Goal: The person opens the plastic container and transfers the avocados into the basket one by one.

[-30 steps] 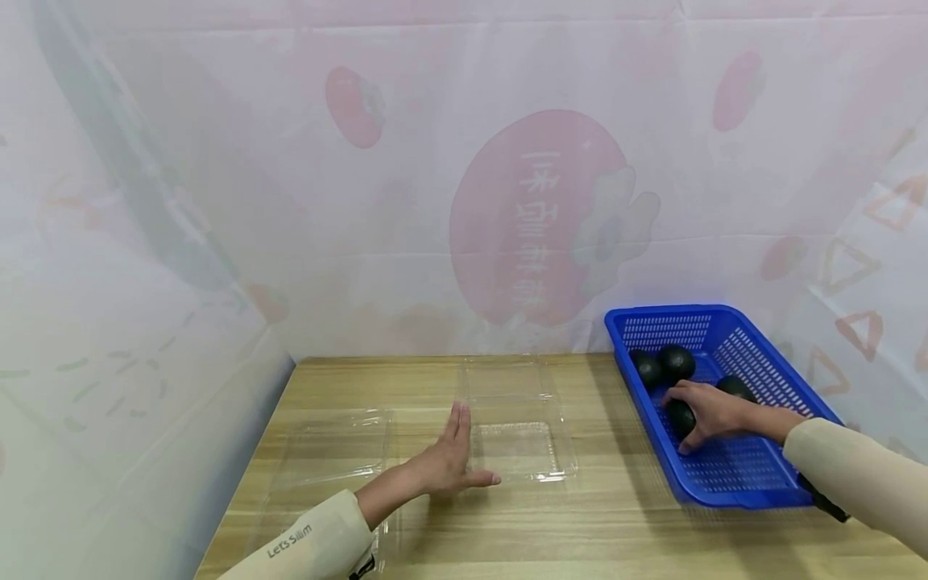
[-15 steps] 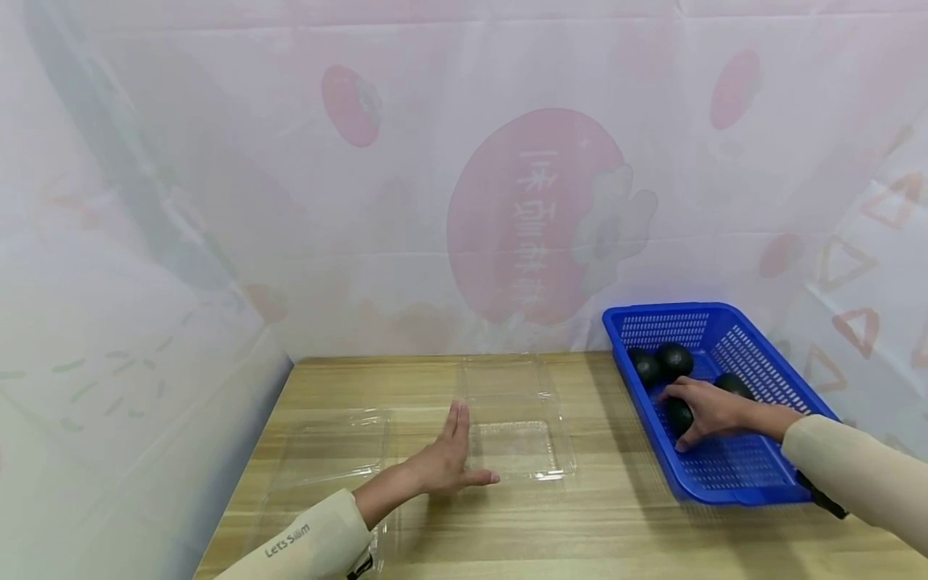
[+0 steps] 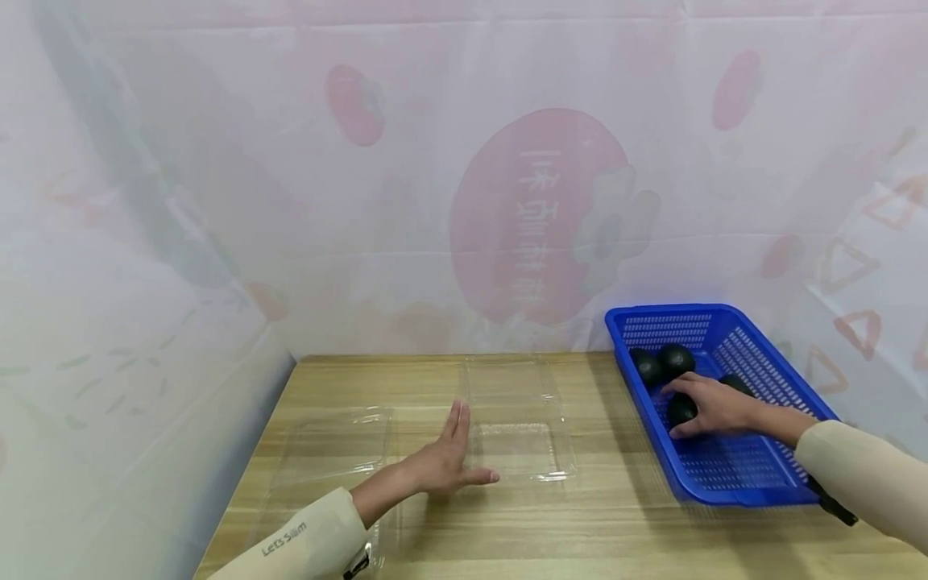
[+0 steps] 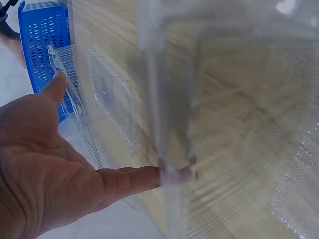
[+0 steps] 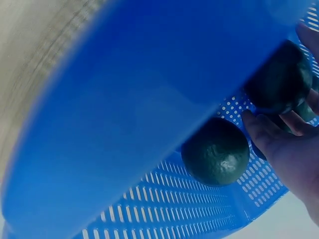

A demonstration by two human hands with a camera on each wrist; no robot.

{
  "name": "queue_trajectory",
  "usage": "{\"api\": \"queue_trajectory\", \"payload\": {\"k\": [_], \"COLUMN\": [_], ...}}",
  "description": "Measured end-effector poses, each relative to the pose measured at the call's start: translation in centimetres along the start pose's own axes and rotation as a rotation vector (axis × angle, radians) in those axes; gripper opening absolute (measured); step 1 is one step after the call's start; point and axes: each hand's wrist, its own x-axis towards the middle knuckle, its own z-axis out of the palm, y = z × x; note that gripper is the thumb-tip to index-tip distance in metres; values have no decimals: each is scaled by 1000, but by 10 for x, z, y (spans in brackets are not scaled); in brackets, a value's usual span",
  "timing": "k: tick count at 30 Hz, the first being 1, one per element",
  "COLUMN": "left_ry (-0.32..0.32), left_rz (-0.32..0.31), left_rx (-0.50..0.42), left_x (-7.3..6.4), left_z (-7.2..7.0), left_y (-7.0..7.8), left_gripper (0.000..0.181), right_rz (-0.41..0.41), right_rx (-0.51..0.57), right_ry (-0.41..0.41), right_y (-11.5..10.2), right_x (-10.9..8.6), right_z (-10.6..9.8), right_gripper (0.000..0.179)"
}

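In the head view, my right hand (image 3: 718, 409) reaches into the blue basket (image 3: 696, 493), its fingers and thumb curled round a dark green avocado (image 3: 681, 411). Two avocados (image 3: 676, 360) lie just behind it, and another avocado (image 3: 735, 385) is partly hidden by the hand. The right wrist view has the held avocado (image 5: 281, 79) by the fingers and a loose avocado (image 5: 215, 152) on the basket floor. My left hand (image 3: 449, 463) is spread, thumb out, at the left edge of an opened clear plastic container (image 3: 557, 451); nothing is in its grasp.
More clear plastic containers (image 3: 384, 451) lie at the left of the wooden table (image 3: 594, 532), partly behind the left forearm. A printed cloth (image 3: 406, 201) hangs behind the table and along both sides. The basket stands at the table's right, near the back cloth.
My right hand has shifted slightly on the avocado within the basket, its thumb a little higher. My left hand stays in place beside the container.
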Motion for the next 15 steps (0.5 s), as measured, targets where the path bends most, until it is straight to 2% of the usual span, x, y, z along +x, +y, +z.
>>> {"api": "queue_trajectory", "payload": {"k": [8,15], "left_ry": [9,24], "left_rz": [-22,-32], "left_rx": [-12,-32], "left_x": [1,2], "left_z": [1,-4], "left_y": [-2,-3], "left_gripper": [118,119], "right_rz": [29,42], "right_rx": [6,-17], "right_ry": [73,187], "right_y": [-8,-23], "right_x": [0,9], "right_z": [-7,-21], "right_gripper": [63,52]}}
